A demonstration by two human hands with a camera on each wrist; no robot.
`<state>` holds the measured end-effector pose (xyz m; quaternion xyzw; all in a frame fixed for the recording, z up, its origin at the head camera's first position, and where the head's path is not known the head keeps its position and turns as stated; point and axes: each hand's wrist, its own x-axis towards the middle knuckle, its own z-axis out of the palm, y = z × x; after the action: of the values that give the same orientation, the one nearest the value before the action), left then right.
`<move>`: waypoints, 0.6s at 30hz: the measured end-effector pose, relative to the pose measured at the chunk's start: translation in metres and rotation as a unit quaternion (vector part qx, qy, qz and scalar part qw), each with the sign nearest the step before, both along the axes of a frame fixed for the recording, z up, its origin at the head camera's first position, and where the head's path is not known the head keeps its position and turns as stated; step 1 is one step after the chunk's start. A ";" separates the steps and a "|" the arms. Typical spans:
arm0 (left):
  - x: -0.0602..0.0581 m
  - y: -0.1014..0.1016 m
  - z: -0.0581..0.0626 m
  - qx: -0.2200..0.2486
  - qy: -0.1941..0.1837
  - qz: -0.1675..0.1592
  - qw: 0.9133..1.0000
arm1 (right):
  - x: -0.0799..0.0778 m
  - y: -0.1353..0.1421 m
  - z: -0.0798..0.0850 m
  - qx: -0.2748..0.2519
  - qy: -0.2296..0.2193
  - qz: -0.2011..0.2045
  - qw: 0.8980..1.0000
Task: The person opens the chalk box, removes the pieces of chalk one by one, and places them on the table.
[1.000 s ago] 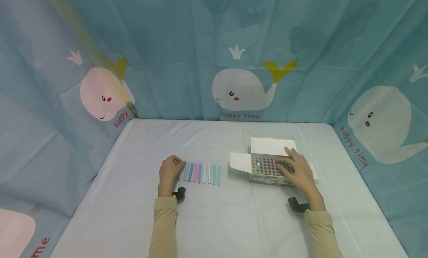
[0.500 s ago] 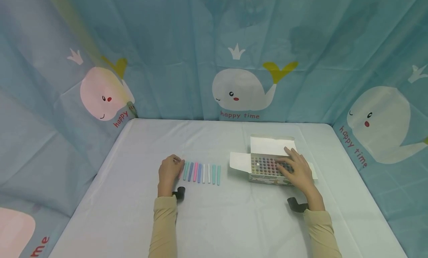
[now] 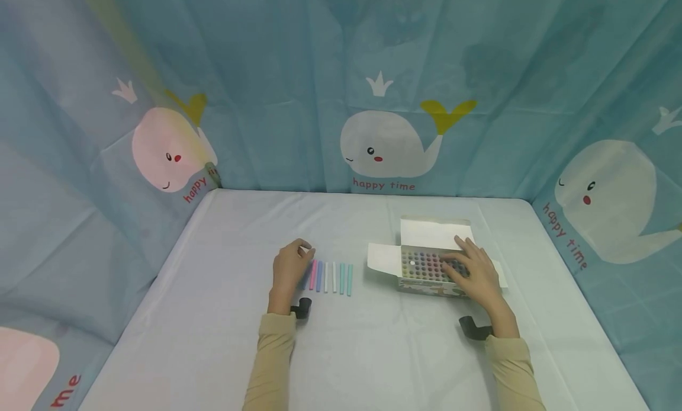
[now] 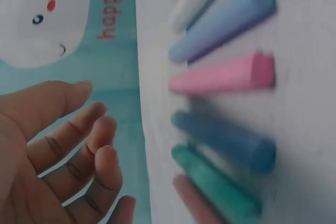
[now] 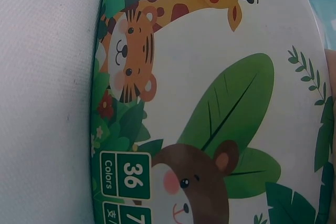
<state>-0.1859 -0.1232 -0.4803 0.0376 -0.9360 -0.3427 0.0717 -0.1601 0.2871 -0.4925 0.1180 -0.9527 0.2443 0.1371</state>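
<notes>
My left hand (image 3: 290, 270) hovers beside a row of coloured chalk sticks on the table. The left wrist view shows its fingers loosely bent, thumb and fingertips apart, nothing between them. Below them lie a pink chalk (image 4: 223, 74), a dark blue chalk (image 4: 226, 140), a green chalk (image 4: 218, 184) and a light blue chalk (image 4: 226, 22). My right hand (image 3: 475, 272) rests over the open chalk box (image 3: 426, 288), thumb and index finger spread above the chalk ends packed inside. In the right wrist view the printed box wall (image 5: 226, 40) hides most of that hand.
The box has its lid flap (image 3: 434, 230) raised at the back and a side flap (image 3: 383, 259) folded out to the left. White cloth (image 3: 373, 363) covers the table. A whale-print curtain (image 3: 298, 73) encloses the back and sides.
My left hand has shifted right and slightly away along the row, now covering the leftmost chalks in the head view. My right hand stays over the box.
</notes>
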 end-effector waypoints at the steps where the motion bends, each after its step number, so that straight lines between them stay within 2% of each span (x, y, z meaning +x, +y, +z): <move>1: 0.000 0.003 0.000 -0.002 0.003 -0.003 1.000 | 0.000 0.000 0.000 0.000 0.000 0.000 1.000; 10: -0.002 0.034 0.002 -0.002 0.033 -0.040 0.999 | 0.001 -0.001 0.003 0.000 0.000 0.005 1.000; 18: -0.004 0.068 0.015 0.017 0.073 -0.088 0.993 | 0.001 -0.002 0.003 -0.002 0.001 0.003 1.000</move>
<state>-0.1896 -0.0548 -0.4654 -0.0691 -0.9220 -0.3650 0.1091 -0.1589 0.2855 -0.4898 0.1208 -0.9517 0.2468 0.1371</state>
